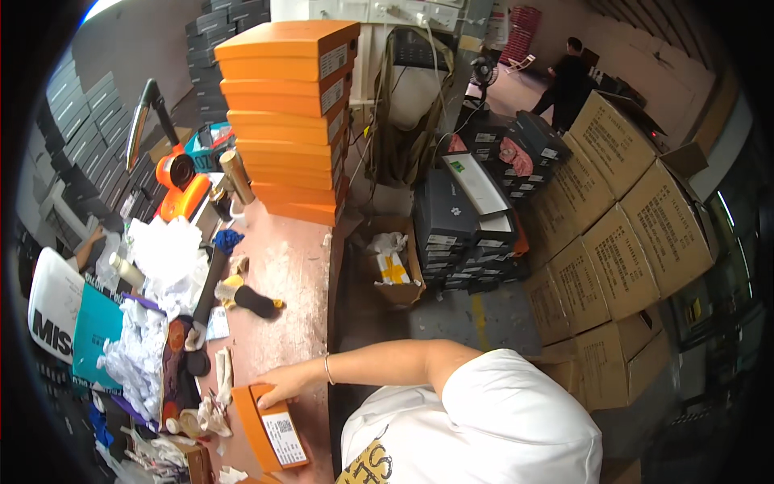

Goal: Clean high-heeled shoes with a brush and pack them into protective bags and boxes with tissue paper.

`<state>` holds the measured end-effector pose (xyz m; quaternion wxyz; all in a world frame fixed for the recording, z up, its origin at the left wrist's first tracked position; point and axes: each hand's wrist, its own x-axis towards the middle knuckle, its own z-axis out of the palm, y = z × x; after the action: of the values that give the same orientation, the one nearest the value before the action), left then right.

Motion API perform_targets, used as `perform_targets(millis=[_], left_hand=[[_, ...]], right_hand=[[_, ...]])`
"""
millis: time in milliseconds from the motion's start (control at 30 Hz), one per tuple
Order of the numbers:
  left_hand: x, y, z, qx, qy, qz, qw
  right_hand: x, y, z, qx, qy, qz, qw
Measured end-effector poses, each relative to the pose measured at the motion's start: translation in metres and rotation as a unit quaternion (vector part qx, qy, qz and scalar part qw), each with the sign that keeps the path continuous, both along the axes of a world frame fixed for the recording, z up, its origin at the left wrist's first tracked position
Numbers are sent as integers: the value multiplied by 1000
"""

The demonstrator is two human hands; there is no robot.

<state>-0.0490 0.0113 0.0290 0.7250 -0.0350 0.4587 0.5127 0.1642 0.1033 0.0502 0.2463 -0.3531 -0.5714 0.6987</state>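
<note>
My right hand, with a thin band at the wrist, grips the upper end of an orange shoebox. The thumb presses on the box's edge, and the other fingers are partly hidden. A white printed label covers much of the side turned toward me. The box sits tilted at the near end of the worn reddish workbench. My left hand is out of view. Left of the box lie crumpled pale cloth or paper scraps.
Orange shoeboxes form a tall stack at the bench's far end, near an orange tape dispenser. White crumpled paper heaps along the left. Dark shoeboxes and large cartons stand on the right. A person is far back.
</note>
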Motion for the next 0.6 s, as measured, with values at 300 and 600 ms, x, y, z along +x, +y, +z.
perform_targets(millis=[300, 600], left_hand=[[-28, -25, -30, 17, -32, 36, 999], [-10, -15, -22, 82, -152, 86, 981]], right_hand=[[-8, 3, 12, 20, -32, 57, 998], [-14, 8, 2, -45, -4, 54, 998]])
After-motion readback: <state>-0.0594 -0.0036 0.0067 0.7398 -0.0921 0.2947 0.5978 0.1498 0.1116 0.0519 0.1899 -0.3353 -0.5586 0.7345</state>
